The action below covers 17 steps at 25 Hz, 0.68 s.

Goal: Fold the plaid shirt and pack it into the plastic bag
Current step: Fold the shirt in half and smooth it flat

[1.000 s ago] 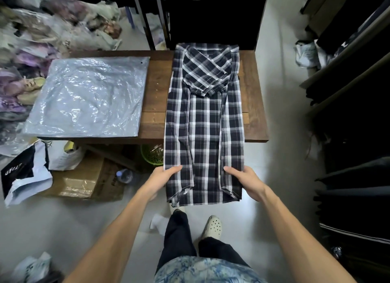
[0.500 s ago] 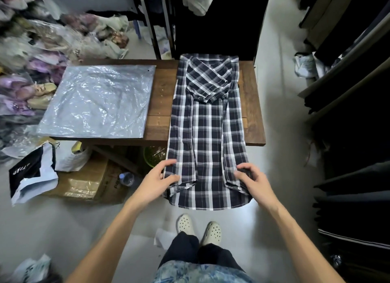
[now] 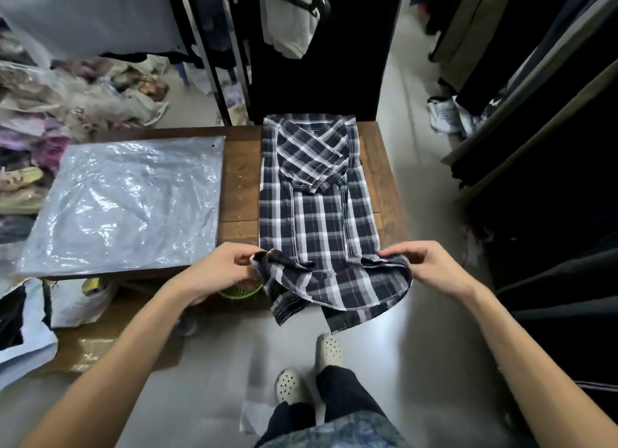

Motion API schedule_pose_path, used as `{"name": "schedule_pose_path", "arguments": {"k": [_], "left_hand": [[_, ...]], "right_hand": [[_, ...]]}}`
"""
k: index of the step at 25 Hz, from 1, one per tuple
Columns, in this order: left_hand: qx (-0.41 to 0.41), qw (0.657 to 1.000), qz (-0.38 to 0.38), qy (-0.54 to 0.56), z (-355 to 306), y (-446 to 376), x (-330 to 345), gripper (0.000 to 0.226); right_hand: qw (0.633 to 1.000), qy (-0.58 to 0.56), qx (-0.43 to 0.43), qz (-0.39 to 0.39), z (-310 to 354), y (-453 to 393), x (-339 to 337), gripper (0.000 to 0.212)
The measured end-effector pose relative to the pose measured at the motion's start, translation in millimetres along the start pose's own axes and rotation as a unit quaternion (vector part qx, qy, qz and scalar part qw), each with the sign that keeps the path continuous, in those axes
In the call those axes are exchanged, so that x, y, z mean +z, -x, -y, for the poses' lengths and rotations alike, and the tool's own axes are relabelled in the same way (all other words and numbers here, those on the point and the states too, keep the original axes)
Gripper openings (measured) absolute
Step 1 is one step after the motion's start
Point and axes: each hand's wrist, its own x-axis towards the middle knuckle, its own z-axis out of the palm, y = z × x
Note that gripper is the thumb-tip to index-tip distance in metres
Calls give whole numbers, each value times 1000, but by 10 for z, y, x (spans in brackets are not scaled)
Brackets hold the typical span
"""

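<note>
The dark plaid shirt lies lengthwise on the right half of the wooden table, sides folded in, collar at the far end. Its hem hangs past the near edge. My left hand pinches the hem's left corner and my right hand pinches the right corner, both lifted to about table-edge height. The clear plastic bag lies flat on the table's left half, apart from the shirt.
Piles of bagged clothes fill the left. A cardboard box and a green basket sit under the table. Dark shelves line the right. A black rack stands behind the table. My feet stand on the grey floor.
Both hands closed on the hem's corners and raised them from hanging low up to the table's near edge, bunching the fabric. The view has tilted up and drawn closer.
</note>
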Motion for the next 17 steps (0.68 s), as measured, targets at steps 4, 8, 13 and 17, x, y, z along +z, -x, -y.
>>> {"name": "schedule_pose_path", "arguments": {"k": [4, 8, 13, 17], "left_hand": [[5, 996, -84, 10, -272, -472, -202, 11], [-53, 980, -156, 114, -285, -1159, -452, 23], [-144, 951, -184, 203, -202, -1847, -537, 30], [-162, 951, -217, 148, -73, -1959, -481, 28]], "right_hand": [[998, 34, -39, -46, 70, -492, -236, 20], [992, -103, 7, -78, 61, -1143, -293, 38], [962, -211, 136, -111, -140, -1951, -197, 18], [964, -150, 166, -146, -272, -2117, -168, 25]]}}
